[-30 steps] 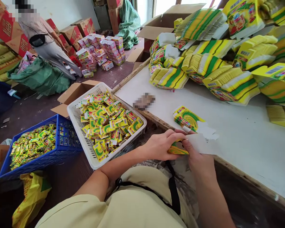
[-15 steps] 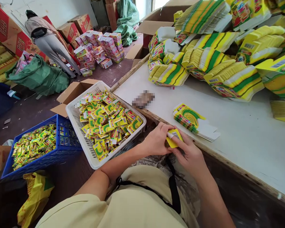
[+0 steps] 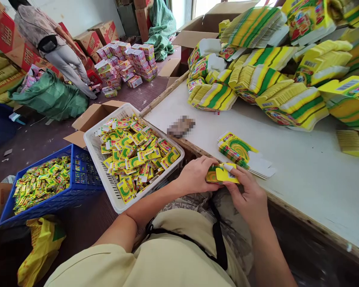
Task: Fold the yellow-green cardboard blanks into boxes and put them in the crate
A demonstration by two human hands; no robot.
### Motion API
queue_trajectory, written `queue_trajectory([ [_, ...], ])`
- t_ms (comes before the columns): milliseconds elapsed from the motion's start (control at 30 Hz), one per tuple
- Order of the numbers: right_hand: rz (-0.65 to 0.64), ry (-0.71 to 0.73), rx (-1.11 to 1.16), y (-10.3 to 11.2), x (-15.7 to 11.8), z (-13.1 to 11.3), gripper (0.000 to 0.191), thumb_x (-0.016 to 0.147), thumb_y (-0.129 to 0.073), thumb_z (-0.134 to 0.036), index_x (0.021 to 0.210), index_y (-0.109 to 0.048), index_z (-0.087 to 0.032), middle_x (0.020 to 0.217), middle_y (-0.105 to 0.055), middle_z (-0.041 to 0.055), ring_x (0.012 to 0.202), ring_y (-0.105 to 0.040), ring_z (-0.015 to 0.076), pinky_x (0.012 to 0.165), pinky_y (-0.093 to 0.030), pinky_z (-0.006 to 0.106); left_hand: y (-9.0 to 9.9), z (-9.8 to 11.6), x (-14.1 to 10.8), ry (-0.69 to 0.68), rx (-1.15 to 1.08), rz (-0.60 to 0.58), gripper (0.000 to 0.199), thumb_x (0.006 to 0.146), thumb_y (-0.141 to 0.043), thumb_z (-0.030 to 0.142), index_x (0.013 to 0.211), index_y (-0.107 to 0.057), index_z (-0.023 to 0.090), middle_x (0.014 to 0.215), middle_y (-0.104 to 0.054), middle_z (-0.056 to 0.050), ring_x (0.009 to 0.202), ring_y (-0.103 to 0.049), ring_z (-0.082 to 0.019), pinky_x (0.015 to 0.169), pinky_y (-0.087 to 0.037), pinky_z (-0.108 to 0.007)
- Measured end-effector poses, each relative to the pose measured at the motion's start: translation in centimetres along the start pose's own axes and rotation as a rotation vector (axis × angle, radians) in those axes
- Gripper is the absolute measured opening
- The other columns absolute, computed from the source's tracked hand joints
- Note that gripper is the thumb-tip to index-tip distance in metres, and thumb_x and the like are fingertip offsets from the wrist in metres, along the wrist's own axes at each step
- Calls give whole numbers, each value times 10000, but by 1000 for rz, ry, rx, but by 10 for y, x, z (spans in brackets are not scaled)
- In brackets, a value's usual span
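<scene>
Between my hands, at the table's front edge, is a small yellow and green carton (image 3: 227,174) with a flap at its right end. My left hand (image 3: 197,174) is wrapped round the carton's left part. The fingers of my right hand (image 3: 247,190) pinch its right end, at the flap. Just beyond, a short stack of flat cartons (image 3: 237,149) lies on the white table (image 3: 305,167), white flaps to the right. To the left, a white basket (image 3: 117,201) is heaped with small yellow cartons (image 3: 143,155).
Bundles of flat yellow cartons (image 3: 290,103) cover the table's far side. A blurred item (image 3: 181,126) lies near its left edge. A blue crate (image 3: 86,177) of small packets is at left. A person (image 3: 52,48) stands by pink box stacks (image 3: 140,59) and a green sack (image 3: 52,95).
The carton has turned to show more of its green printed side and its flap. My right hand has shifted slightly right. The person at the back is more upright and further left.
</scene>
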State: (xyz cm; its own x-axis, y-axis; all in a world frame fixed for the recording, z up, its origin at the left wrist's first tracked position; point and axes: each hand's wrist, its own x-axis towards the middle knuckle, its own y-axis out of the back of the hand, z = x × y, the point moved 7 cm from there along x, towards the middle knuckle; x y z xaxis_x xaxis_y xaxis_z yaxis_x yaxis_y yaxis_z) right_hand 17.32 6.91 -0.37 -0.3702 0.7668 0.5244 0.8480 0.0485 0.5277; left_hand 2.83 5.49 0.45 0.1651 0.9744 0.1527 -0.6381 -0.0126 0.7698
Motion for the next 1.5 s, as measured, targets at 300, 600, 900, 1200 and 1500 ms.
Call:
queue_trajectory([
  [300, -117, 0, 55, -2, 2, 3, 200, 929, -561, -331, 1065, -679, -243, 1222, -644, 106, 1103, -651, 279, 902, -560, 450, -5, -1, -1, -28, 78, -7, 532, 726, -725, 437, 1153, -545, 177, 1114, -634, -90, 1031, -603, -261, 909, -468, -400],
  [600, -130, -26, 87, -4, 7, 0, 191, 945, -514, -297, 1059, -657, -242, 1235, -606, 109, 1138, -613, 279, 917, -531, 454, -1, 1, 2, -21, 94, -21, 545, 723, -726, 433, 1165, -538, 173, 1132, -623, -99, 1066, -588, -277, 919, -461, -421],
  [900, -114, -58, 149, 1, 7, -4, 167, 897, -578, -304, 1052, -603, -247, 1268, -567, 115, 1209, -558, 299, 997, -475, 506, -6, 4, 2, -26, 56, 1, 555, 698, -736, 433, 1154, -536, 187, 1135, -632, -97, 1070, -600, -272, 933, -458, -405],
  [1200, 1, -222, 275, -11, 0, 3, 380, 852, -650, -343, 1196, -533, -230, 1282, -573, 128, 1221, -552, 294, 1039, -458, 525, 2, 3, 0, -23, 38, 32, 517, 696, -733, 340, 1152, -540, 190, 1138, -625, -100, 1066, -583, -280, 933, -448, -432],
  [1500, -81, -216, 175, -19, -1, 11, 586, 931, -537, -393, 1458, -371, -196, 1476, -467, 174, 1373, -441, 305, 1132, -367, 538, 10, 3, 3, -10, -22, 147, 636, 684, -743, 285, 1245, -472, 155, 1164, -638, -122, 1080, -615, -271, 943, -482, -429],
])
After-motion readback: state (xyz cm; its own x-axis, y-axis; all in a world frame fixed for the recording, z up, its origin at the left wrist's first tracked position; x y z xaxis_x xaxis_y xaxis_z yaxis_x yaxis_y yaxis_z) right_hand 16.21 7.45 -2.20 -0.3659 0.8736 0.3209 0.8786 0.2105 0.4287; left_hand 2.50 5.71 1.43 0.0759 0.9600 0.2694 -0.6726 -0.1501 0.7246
